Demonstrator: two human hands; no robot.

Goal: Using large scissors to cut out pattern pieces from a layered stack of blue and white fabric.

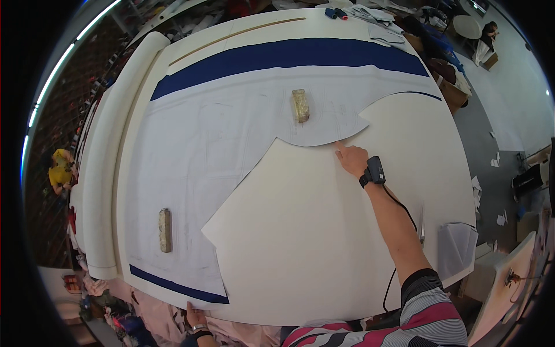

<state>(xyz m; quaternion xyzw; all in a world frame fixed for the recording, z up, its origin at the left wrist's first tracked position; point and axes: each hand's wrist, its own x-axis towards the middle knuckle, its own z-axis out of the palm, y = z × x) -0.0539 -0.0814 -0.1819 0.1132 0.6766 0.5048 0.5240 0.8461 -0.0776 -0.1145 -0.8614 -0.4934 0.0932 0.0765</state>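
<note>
Beside the right hand (352, 160), one sheet (214, 133) bears two blocks (300, 106).

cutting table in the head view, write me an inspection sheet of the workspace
Surface: white table, its near right part mostly bare.
Job's things: white patterned sheet over navy fabric; two tan blocks rest on the sheet.
Clutter: long thin strip and papers toward the far side; white roll along the left.
Hands: right hand has a finger at the sheet's curved edge; left hand is at the near table edge.
Cables: black cable from the right wrist device.
Surroundings: person in yellow at left.
</note>
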